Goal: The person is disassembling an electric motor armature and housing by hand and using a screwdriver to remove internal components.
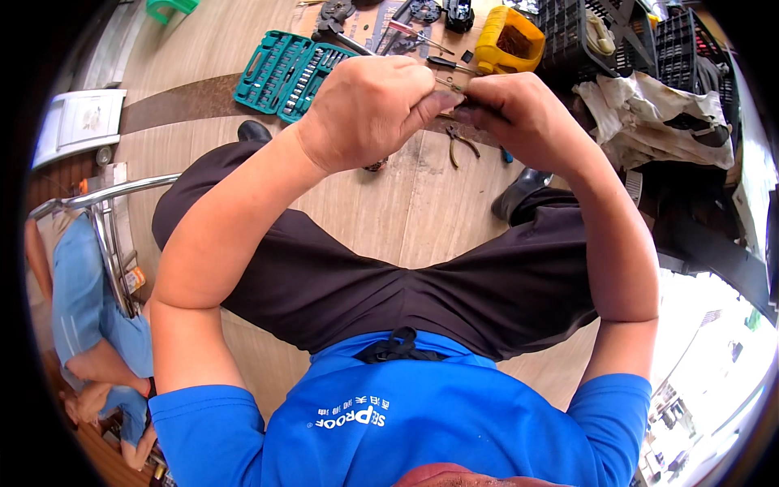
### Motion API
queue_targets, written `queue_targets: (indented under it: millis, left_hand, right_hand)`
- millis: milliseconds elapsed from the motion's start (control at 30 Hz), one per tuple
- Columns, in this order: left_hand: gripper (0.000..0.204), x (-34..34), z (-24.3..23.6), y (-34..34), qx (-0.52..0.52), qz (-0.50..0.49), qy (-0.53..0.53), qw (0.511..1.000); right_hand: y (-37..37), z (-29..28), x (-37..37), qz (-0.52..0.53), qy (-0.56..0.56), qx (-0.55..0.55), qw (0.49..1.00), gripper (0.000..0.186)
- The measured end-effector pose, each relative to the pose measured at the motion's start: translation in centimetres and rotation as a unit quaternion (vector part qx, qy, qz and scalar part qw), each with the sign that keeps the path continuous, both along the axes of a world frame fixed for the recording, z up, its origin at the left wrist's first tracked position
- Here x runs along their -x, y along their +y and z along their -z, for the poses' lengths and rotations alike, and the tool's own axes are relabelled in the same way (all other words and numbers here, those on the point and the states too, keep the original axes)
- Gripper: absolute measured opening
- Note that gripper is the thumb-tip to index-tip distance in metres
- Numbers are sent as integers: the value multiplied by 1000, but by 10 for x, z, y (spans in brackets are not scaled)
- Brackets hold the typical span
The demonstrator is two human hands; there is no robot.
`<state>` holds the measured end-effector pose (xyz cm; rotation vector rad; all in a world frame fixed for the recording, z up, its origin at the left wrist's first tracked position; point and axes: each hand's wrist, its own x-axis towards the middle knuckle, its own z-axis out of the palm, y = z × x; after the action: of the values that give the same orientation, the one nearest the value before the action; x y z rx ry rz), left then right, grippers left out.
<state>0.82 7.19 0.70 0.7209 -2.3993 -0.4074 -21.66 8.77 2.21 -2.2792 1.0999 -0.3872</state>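
Observation:
My left hand is closed, thumb pressed to curled fingers, at the top centre. My right hand is closed close beside it. A small thin metal piece shows between their fingertips; I cannot make out what it is. Just beyond them lies a screwdriver with a dark handle. Pliers with dark handles lie on the floor below the fingertips. A teal socket set lies open left of my left hand, partly hidden by it.
A yellow cut jug, black crates, a crumpled pale cloth and more tools are at the back. A metal tube frame is at the left, with another person in light blue beside it.

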Motion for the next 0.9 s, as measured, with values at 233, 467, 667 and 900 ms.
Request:
queue_targets:
  millis: [233,467,667,900]
  left_hand:
    - [36,10,7,2,-309,-109,66,942]
    - [19,-1,8,-3,30,-26,-31,999]
    - [21,-7,1,-4,68,33,-35,997]
    - [26,-2,2,-2,-44,-7,11,999]
  right_hand:
    - [-2,25,-8,65,72,172,980,20]
    - [-1,-4,-5,38,-3,-207,978,20]
    - [2,-5,-1,0,-48,-213,976,23]
    - [0,-4,5,-12,10,33,999,14]
